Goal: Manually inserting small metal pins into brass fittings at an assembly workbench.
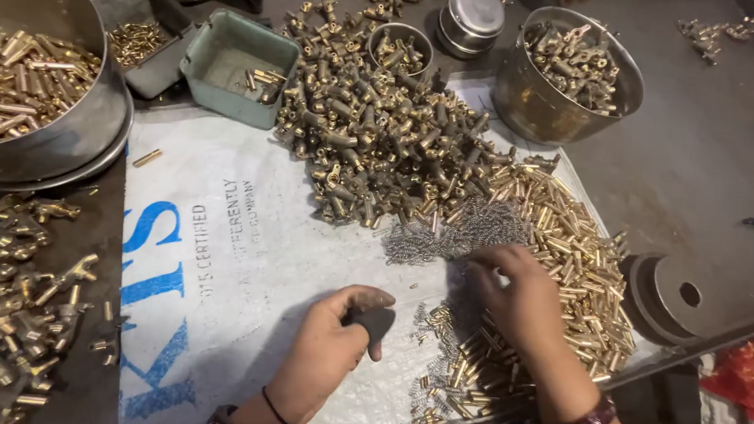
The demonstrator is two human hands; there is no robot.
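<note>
Tubes [576,244]: bright, glossy brass-coloured metal
Fittings [380,128]: duller, tarnished brass
Springs [460,232]: thin grey wire
Sheet [225,257]: white woven sacking, matt
Pots [515,100]: brushed steel
Tray [200,72]: worn green painted metal

One view only, worn on the person's head. It looks steeply down and forward across a white sheet [241,266] on the worktable, close above both hands at the bottom edge, with metal bowls [566,72] at the far, top edge.
</note>
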